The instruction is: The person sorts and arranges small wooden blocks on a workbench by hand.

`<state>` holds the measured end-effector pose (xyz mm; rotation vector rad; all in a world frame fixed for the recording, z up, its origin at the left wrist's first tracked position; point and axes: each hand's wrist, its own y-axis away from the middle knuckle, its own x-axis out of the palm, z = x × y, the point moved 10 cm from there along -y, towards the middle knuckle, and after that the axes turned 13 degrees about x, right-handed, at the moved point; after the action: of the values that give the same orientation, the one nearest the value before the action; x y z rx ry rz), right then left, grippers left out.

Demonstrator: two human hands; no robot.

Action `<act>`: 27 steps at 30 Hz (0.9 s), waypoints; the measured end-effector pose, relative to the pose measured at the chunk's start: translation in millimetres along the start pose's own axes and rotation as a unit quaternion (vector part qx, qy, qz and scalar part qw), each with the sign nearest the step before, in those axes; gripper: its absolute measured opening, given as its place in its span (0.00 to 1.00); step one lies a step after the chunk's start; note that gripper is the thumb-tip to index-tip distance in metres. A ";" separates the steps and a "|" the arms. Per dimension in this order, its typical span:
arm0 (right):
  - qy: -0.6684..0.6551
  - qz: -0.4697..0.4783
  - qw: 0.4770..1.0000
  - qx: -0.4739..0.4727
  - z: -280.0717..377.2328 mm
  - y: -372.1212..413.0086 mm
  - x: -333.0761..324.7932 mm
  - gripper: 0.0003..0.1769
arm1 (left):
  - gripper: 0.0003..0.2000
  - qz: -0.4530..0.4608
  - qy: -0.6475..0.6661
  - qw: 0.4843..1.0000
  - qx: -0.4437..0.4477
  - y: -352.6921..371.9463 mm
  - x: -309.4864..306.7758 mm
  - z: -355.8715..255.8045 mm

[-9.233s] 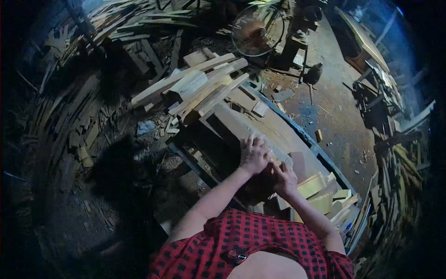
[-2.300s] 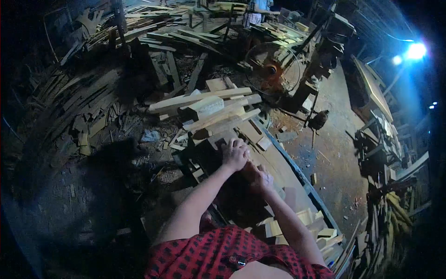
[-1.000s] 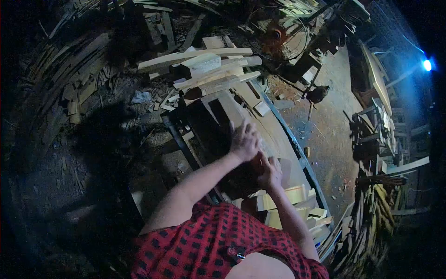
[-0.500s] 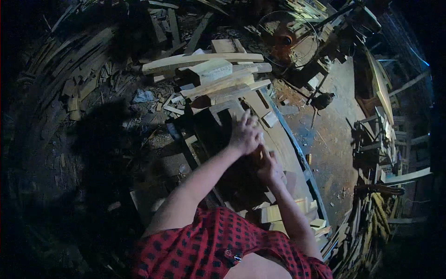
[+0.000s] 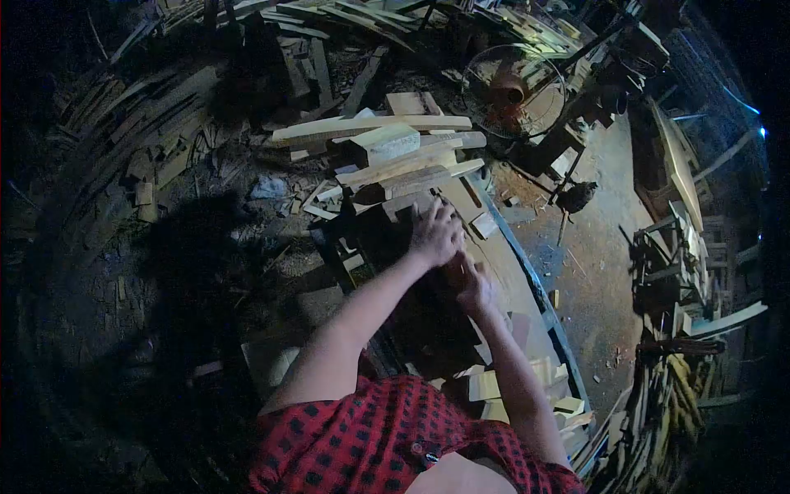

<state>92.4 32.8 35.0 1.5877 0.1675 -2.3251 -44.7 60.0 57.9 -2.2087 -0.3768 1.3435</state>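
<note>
On the workbench, both of my hands are close together near the middle of the view. My left hand lies over a dim wooden piece, its fingers spread and pointing away from me. Just to its right and nearer to me, my right hand is curled round a brownish wooden piece that is mostly hidden between the hands. Beyond my hands, a stack of planks lies across the far end of the bench, with a thick pale block on it.
Small wood offcuts lie at the bench's near right. A round fan stands beyond the bench. Scrap wood covers the floor at left, and more sticks are heaped at right. A dark bird-like shape is on the floor.
The whole view has shifted, so the bench and planks appear slightly lower and to the right. My hands remain together at nearly the same place in view.
</note>
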 end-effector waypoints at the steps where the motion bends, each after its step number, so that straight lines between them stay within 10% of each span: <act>1: -0.015 0.013 1.000 0.002 -9.7 14.5 0.7 0.42 | 0.10 -0.007 0.025 1.000 0.007 8.5 2.6 -14.6; 19: 0.022 -0.053 0.998 -0.004 -48.6 66.2 -9.1 0.37 | 0.11 0.030 -0.036 0.997 0.059 22.1 33.5 -60.7; 21: 0.017 -0.053 0.998 -0.006 -50.5 65.9 -9.4 0.36 | 0.12 0.204 -0.028 0.976 -0.068 19.5 61.0 -39.8; 27: -0.004 -0.037 0.999 0.014 -42.9 70.5 -22.1 0.34 | 0.19 0.180 -0.080 0.974 -0.109 10.1 56.0 -45.2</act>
<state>160.6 -17.6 45.1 1.6103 0.1948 -2.3997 21.1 65.9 27.6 -2.4403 -0.1910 1.7525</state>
